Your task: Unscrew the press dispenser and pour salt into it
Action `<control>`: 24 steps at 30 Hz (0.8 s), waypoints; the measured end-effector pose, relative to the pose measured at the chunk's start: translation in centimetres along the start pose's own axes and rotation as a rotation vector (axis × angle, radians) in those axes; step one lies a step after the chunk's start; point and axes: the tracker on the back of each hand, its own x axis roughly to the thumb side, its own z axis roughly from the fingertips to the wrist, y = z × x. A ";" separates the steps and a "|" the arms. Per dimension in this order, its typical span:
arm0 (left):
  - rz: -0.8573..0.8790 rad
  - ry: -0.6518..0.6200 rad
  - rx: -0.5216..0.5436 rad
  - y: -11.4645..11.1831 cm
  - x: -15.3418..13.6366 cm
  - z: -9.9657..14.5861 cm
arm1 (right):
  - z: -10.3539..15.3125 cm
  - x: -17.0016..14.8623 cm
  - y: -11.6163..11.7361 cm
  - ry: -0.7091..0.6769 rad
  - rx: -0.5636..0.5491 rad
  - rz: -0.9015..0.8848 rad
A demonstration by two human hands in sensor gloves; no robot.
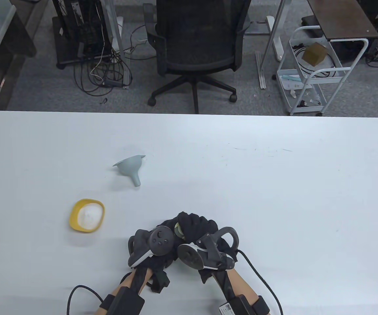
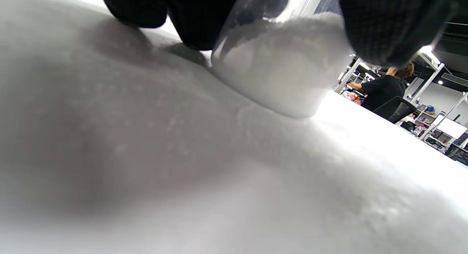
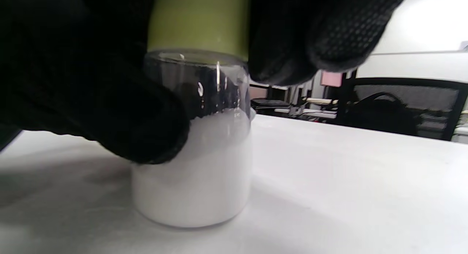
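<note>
The press dispenser is a clear glass jar [image 3: 193, 181], partly filled with white salt, with a green top [image 3: 199, 22]. It stands upright on the white table [image 1: 241, 183] near the front edge. In the table view only a sliver of the dispenser [image 1: 178, 229] shows between the gloves. My left hand [image 1: 170, 229] grips the jar body [image 2: 278, 75]. My right hand [image 1: 193, 226] grips the green top from above. A yellow bowl [image 1: 87, 215] holds a heap of salt to the left. A grey funnel [image 1: 130, 167] lies on its side behind it.
The table's far edge is at the back, with an office chair [image 1: 195, 49] and a white cart [image 1: 313, 69] on the floor behind it. Cables [image 1: 261, 279] trail from both wrists over the front edge.
</note>
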 end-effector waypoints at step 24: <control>-0.003 -0.012 -0.030 -0.3 0.0 0.2 | 0.3 0.0 -1.1 0.089 -0.028 0.040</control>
